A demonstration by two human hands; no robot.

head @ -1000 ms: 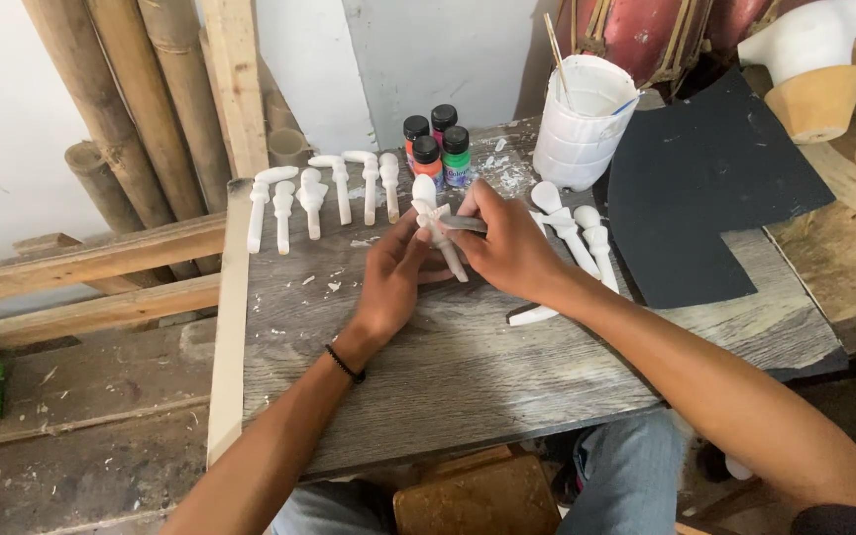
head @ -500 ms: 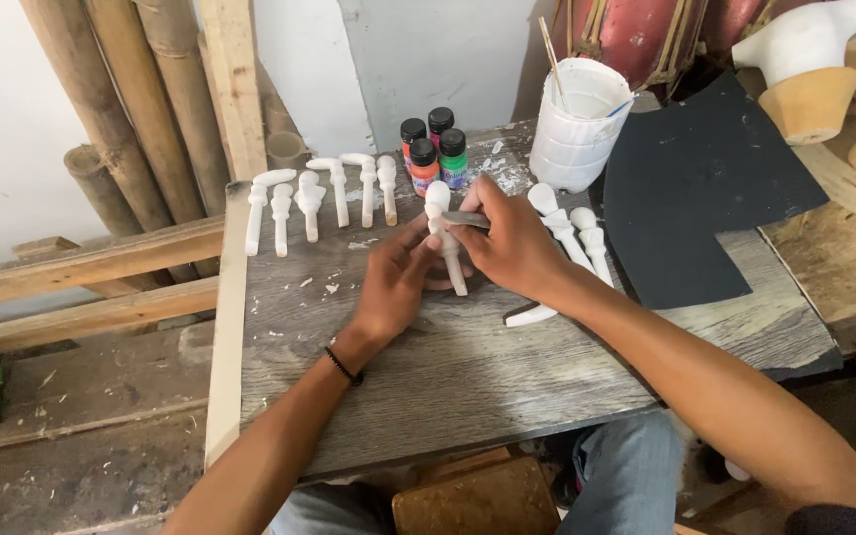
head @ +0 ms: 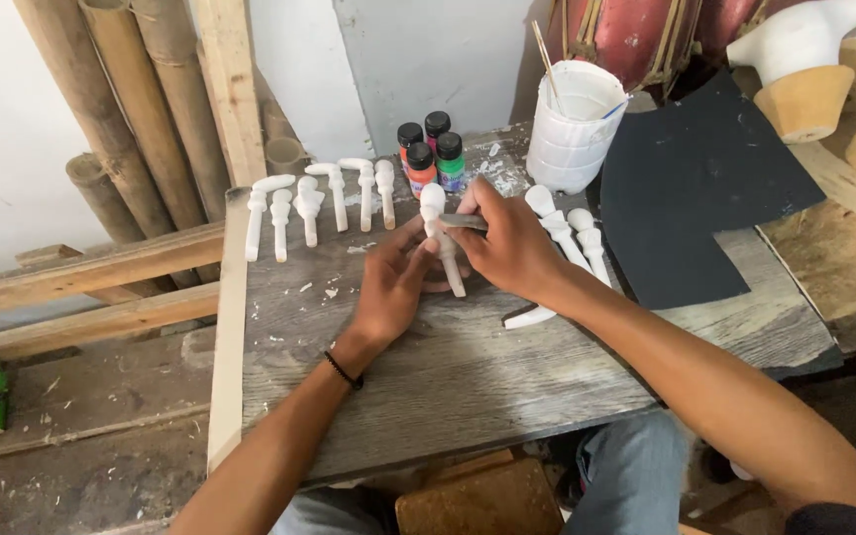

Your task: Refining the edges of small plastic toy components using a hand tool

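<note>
Both hands meet over the middle of a weathered grey wooden tabletop [head: 468,367]. The left hand [head: 395,287] is curled around a white carved peg [head: 442,243] with a rounded head, fingers pressed against its shaft, holding it tilted with the lower end resting on the wood. The right hand [head: 509,248] is closed around a thin grey tool [head: 463,222] and pinches it so the tip sits against the peg just under the head. Behind the hands there's a row of 6 more white carved pieces [head: 319,203] laid out side by side near the back edge, and 2 more pegs [head: 572,233] lie just right of the right hand, with another white piece [head: 530,317] under the right wrist. 4 small paint bottles [head: 430,154] with black caps — orange, green, pinkish — stand grouped just behind the held peg. A white plastic tub [head: 572,129] with a stick in it stands further right, next to a dark sheet [head: 695,188] lying over the tabletop corner. Bamboo poles [head: 141,109] lean against the wall on the left, and white shavings are scattered over the wood.
</note>
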